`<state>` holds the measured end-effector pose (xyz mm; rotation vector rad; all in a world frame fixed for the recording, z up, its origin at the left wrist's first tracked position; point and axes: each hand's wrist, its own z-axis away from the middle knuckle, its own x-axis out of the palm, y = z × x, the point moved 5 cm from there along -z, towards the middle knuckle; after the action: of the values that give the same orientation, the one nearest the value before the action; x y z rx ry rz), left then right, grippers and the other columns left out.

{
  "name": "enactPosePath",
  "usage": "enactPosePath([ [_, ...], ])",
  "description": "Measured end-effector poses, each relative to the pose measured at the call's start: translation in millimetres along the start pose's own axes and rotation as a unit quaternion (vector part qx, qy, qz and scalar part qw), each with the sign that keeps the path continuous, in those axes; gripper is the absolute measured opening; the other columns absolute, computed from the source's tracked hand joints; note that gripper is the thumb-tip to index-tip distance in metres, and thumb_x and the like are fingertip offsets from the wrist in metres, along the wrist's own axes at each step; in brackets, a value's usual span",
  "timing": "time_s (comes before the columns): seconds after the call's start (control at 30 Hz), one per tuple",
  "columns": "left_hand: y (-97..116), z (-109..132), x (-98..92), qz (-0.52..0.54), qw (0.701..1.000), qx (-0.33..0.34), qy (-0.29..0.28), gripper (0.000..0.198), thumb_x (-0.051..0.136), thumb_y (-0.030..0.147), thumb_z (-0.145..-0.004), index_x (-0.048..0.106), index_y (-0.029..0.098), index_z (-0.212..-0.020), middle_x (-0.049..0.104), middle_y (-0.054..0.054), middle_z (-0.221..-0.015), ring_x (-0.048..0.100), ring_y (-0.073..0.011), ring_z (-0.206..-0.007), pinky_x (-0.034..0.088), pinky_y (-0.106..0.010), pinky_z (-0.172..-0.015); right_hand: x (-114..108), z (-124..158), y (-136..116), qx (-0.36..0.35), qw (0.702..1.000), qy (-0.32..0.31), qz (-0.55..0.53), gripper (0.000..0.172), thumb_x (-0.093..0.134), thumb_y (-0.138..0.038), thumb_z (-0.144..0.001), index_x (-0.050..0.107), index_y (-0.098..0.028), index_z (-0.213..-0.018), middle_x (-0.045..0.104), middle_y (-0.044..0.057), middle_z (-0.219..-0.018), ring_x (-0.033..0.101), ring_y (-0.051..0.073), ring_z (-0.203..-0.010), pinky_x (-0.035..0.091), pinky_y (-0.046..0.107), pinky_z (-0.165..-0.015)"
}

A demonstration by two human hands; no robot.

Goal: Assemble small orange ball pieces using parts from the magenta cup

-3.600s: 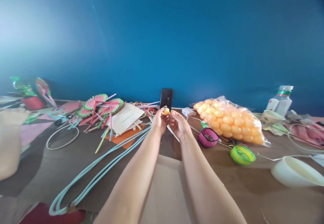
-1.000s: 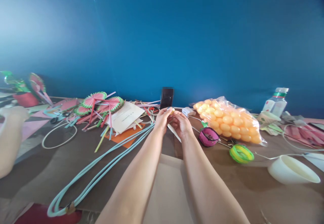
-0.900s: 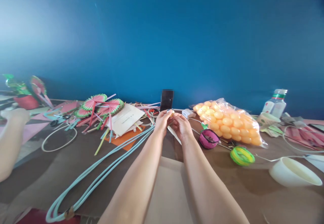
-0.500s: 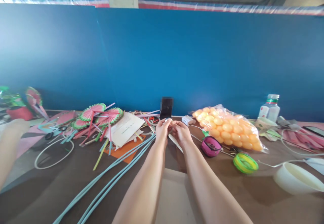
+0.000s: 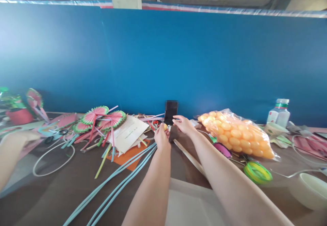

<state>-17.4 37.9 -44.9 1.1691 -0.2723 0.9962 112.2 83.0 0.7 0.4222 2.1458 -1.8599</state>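
Note:
My left hand (image 5: 161, 137) is closed around a small orange-yellow ball (image 5: 165, 127), whose top shows above the fingers. A small whitish piece (image 5: 169, 127) sits right beside that ball; its kind is too small to make out. To the right and slightly higher, my right hand (image 5: 184, 124) is apart from the left, its index finger and thumb stretched leftward with a gap and nothing visible between them. Just behind both hands a dark upright phone-like object (image 5: 171, 113) leans by the blue panel. Below my right hand lies a long pale strip (image 5: 189, 156).
A clear bag of orange balls (image 5: 236, 134) lies at right, near a purple pouch (image 5: 222, 150), green-yellow rings (image 5: 258, 172), a bottle (image 5: 279, 111) and a white tape roll (image 5: 310, 190). Leftward are paper fans (image 5: 112, 119), blue tubes (image 5: 122, 171) and another person's arm (image 5: 12, 154).
My right hand has parted from the left hand, moving right and up. The ball in my left hand now shows. The other person's hand at the left has reached inward.

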Motion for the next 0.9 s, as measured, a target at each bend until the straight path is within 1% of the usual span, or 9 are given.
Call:
enactPosePath([
  [0.03, 0, -1, -0.7, 0.007, 1.000, -0.004, 0.004, 0.020, 0.072, 0.031, -0.077, 0.059, 0.018, -0.085, 0.062, 0.000, -0.071, 0.060, -0.0079, -0.060, 0.045, -0.018, -0.055, -2, -6, -2, -0.017, 0.992, 0.016, 0.128, 0.036, 0.067, -0.034, -0.083, 0.065, -0.027, -0.118, 0.072, 0.006, -0.091, 0.065, 0.018, -0.073, 0.050, 0.030, -0.064],
  [0.07, 0, -1, -1.1, 0.010, 1.000, -0.008, 0.006, 0.020, 0.072, 0.030, -0.077, 0.059, 0.018, -0.085, 0.062, -0.001, -0.073, 0.061, -0.0078, -0.061, 0.045, -0.017, -0.055, -1, -11, -4, -0.031, 0.966, 0.014, 0.257, 0.043, 0.062, -0.029, -0.086, 0.059, -0.030, -0.129, 0.071, 0.008, -0.099, 0.066, 0.020, -0.081, 0.050, 0.032, -0.070],
  [0.13, -2, -2, -1.4, 0.016, 1.000, -0.016, 0.004, 0.019, 0.071, 0.030, -0.077, 0.059, 0.018, -0.085, 0.062, -0.001, -0.074, 0.061, -0.0075, -0.061, 0.046, -0.017, -0.056, 4, -18, -5, -0.050, 0.885, -0.031, 0.463, 0.062, 0.058, -0.020, -0.086, 0.042, -0.033, -0.145, 0.067, 0.013, -0.114, 0.067, 0.026, -0.094, 0.049, 0.036, -0.077],
  [0.2, -5, -4, -0.9, 0.019, 1.000, -0.022, -0.003, 0.019, 0.072, 0.030, -0.077, 0.059, 0.018, -0.085, 0.062, 0.000, -0.074, 0.061, -0.0076, -0.061, 0.045, -0.017, -0.056, 8, -22, -4, -0.061, 0.817, -0.073, 0.569, 0.077, 0.058, -0.015, -0.083, 0.029, -0.033, -0.151, 0.063, 0.017, -0.118, 0.067, 0.030, -0.098, 0.049, 0.038, -0.077],
  [0.27, -7, -4, -0.3, 0.019, 0.999, -0.030, -0.011, 0.018, 0.072, 0.029, -0.077, 0.060, 0.018, -0.085, 0.062, 0.000, -0.074, 0.061, -0.0075, -0.061, 0.045, -0.018, -0.057, 6, -26, -3, -0.065, 0.784, -0.081, 0.612, 0.077, 0.054, -0.014, -0.084, 0.024, -0.034, -0.153, 0.061, 0.018, -0.118, 0.067, 0.030, -0.100, 0.048, 0.037, -0.077],
  [0.43, -9, -4, -0.9, 0.010, 0.999, -0.045, -0.008, 0.017, 0.070, 0.030, -0.079, 0.061, 0.019, -0.088, 0.063, 0.000, -0.075, 0.060, -0.0063, -0.060, 0.045, -0.017, -0.058, -11, -35, 0, -0.056, 0.763, -0.057, 0.642, 0.071, 0.041, -0.012, -0.090, 0.021, -0.036, -0.153, 0.059, 0.017, -0.117, 0.066, 0.029, -0.099, 0.048, 0.037, -0.077],
  [0.6, -9, -1, -0.3, 0.006, 0.999, -0.049, -0.002, 0.018, 0.070, 0.031, -0.080, 0.060, 0.018, -0.087, 0.063, -0.001, -0.078, 0.060, -0.0060, -0.060, 0.046, -0.017, -0.059, -23, -35, -10, -0.055, 0.763, -0.046, 0.643, 0.070, 0.038, -0.011, -0.090, 0.019, -0.034, -0.154, 0.057, 0.017, -0.119, 0.065, 0.028, -0.101, 0.048, 0.036, -0.077],
  [0.73, -9, 0, -0.1, 0.013, 0.999, -0.052, 0.005, 0.017, 0.068, 0.031, -0.083, 0.062, 0.016, -0.089, 0.063, -0.003, -0.080, 0.061, -0.0063, -0.062, 0.046, -0.017, -0.058, -26, -34, -16, -0.039, 0.759, -0.055, 0.647, 0.072, 0.035, -0.009, -0.090, 0.016, -0.032, -0.155, 0.056, 0.017, -0.121, 0.065, 0.028, -0.100, 0.048, 0.036, -0.075],
  [0.9, -9, 0, 0.3, 0.013, 0.998, -0.055, 0.007, 0.017, 0.067, 0.031, -0.083, 0.062, 0.015, -0.090, 0.063, -0.003, -0.081, 0.060, -0.0059, -0.062, 0.045, -0.016, -0.056, -21, -34, -15, -0.073, 0.739, -0.076, 0.665, 0.072, 0.037, -0.011, -0.091, 0.016, -0.038, -0.154, 0.056, 0.016, -0.120, 0.065, 0.026, -0.099, 0.047, 0.035, -0.077],
])
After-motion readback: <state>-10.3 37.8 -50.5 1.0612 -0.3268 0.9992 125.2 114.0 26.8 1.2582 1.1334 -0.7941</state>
